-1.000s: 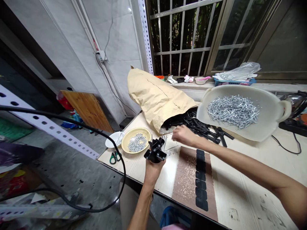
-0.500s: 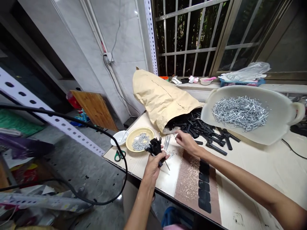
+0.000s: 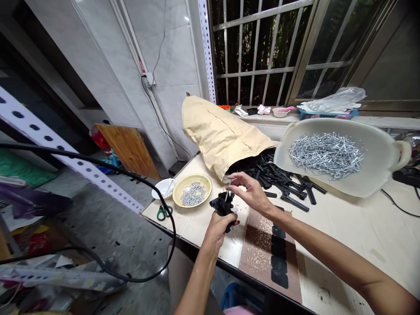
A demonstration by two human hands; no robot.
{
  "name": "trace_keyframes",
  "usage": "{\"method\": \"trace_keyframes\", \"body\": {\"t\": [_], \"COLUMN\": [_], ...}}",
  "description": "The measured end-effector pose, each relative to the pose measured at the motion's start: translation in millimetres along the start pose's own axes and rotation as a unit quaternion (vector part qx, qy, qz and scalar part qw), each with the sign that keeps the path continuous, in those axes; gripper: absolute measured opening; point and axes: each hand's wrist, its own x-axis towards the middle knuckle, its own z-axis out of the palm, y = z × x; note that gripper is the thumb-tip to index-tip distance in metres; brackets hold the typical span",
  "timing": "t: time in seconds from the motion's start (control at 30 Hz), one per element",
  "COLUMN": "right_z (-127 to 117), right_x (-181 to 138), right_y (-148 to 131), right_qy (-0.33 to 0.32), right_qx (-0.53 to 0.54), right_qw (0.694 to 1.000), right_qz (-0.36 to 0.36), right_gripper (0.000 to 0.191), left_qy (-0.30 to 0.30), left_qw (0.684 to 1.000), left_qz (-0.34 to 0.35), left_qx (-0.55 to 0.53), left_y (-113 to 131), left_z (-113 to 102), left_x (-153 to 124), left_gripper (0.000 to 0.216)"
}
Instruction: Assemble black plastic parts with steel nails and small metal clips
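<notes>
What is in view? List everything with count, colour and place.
sack: one, tan, back of table
loose parts: pile, black, spilling from the sack
scoop: one, white, right of sack
nails: heap, silver, in scoop
plate: one, yellow, left edge, holds silver bits
bowl: one, white, beside plate
scissors: one, green handles, before bowl
mat: one, brown, near edge
cable: one, black, left of table
part: one, black, in left hand
nail: one, silver, in right hand
left hand: grips part
right hand: pinches nail above part
</notes>
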Motion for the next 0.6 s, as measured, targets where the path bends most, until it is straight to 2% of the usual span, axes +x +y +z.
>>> {"method": "trace_keyframes", "body": {"t": [0.17, 0.23, 0.3, 0.37, 0.4, 0.47, 0.53, 0.6], "right_z": [0, -3, -7, -12, -13, -12, -5, 6], "right_x": [-2, 0, 4, 10, 13, 17, 19, 20], "right_y": [-1, -2, 3, 18, 29, 53, 76, 94], "right_qy": [-0.036, -0.066, -0.058, -0.029, -0.031, -0.079, -0.129, -0.134], "right_qx": [-0.056, -0.078, -0.102, -0.184, -0.25, -0.371, -0.431, -0.449], "right_qw": [0.996, 0.991, 0.99, 0.982, 0.965, 0.899, 0.84, 0.817], "right_qz": [-0.052, -0.081, -0.073, 0.01, 0.08, 0.219, 0.305, 0.335], "right_gripper": [0.016, 0.017, 0.021, 0.025, 0.026, 0.028, 0.032, 0.033], "left_qy": [0.015, 0.029, 0.032, 0.039, 0.045, 0.064, 0.093, 0.119], "left_qw": [1.0, 0.999, 0.998, 0.994, 0.992, 0.987, 0.982, 0.977], "left_qz": [0.0, 0.016, 0.043, 0.073, 0.088, 0.113, 0.126, 0.124], "left_qx": [-0.001, 0.012, 0.039, 0.068, 0.079, 0.089, 0.103, 0.123], "left_y": [-3, -3, -3, -1, 0, 3, 6, 9], "left_z": [-5, -7, -11, -15, -18, -21, -21, -19], "left_x": [3, 4, 2, -1, -2, -4, -5, -5], "left_gripper": [0.035, 0.035, 0.029, 0.019, 0.015, 0.013, 0.014, 0.014]}}
